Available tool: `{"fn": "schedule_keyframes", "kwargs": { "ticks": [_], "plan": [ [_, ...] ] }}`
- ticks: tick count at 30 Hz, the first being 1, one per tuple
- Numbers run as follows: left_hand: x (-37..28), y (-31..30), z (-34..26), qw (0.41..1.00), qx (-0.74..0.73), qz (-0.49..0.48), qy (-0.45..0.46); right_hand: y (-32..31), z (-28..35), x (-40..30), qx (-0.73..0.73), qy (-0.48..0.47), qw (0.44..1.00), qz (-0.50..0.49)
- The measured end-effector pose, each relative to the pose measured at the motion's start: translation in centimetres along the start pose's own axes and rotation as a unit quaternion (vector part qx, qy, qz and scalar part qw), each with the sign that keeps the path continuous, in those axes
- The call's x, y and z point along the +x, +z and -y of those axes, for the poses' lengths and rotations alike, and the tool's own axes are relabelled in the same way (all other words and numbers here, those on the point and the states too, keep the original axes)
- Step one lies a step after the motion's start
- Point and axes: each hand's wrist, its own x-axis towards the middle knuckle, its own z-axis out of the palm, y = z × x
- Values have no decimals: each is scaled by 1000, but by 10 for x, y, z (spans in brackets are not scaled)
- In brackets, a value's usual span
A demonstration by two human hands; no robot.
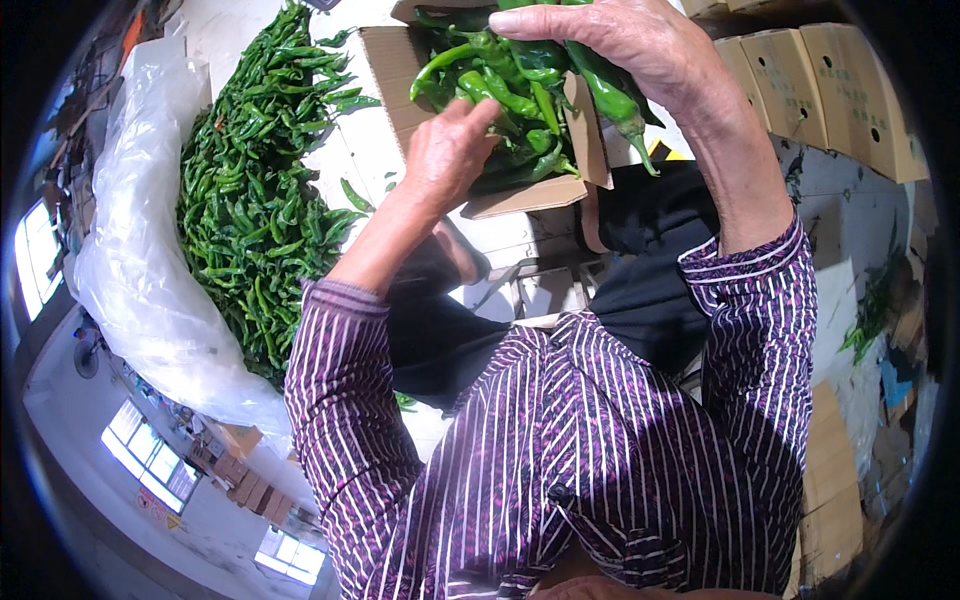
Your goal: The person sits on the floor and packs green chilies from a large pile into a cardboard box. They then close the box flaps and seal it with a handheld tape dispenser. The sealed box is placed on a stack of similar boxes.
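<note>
A cardboard box [525,199] with its flaps folded out stands in front of me, filled with long green peppers [510,94]. My left hand [454,146] reaches in over the left side, its fingers curled down among the peppers. Whether they grip one is hidden. Above the box's right side, my right hand [615,37] holds several large green peppers [607,94], thumb extended to the left. Some of these hang past the right flap, stems downward. The fingers' undersides are out of sight.
A long heap of green peppers [255,210] lies to the left, bordered by clear plastic sheeting [142,225]. A few loose peppers [355,195] lie between heap and box. Cardboard boxes [847,90] stand in a row at the upper right. Flattened cardboard [832,480] is at the lower right.
</note>
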Motion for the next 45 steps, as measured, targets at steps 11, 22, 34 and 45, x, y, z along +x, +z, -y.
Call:
{"fn": "schedule_keyframes", "kwargs": {
  "ticks": [11, 22, 34, 45],
  "plan": [
    [-10, -2, -1, 995, -50, 77, -26, -2, -8, 3, 64, -18, 997, 24],
    [-45, -103, -8, 976, -119, 117, -143, -2, 2, -1, 49, 15, 999, 13],
    [-41, -93, -7, 924, -281, 179, -186, -2, 0, 2, 30, 30, 999, 5],
    [-23, -13, 4, 969, -89, 230, 4, -3, -9, 2, -32, -8, 999, 15]
  ]
}}
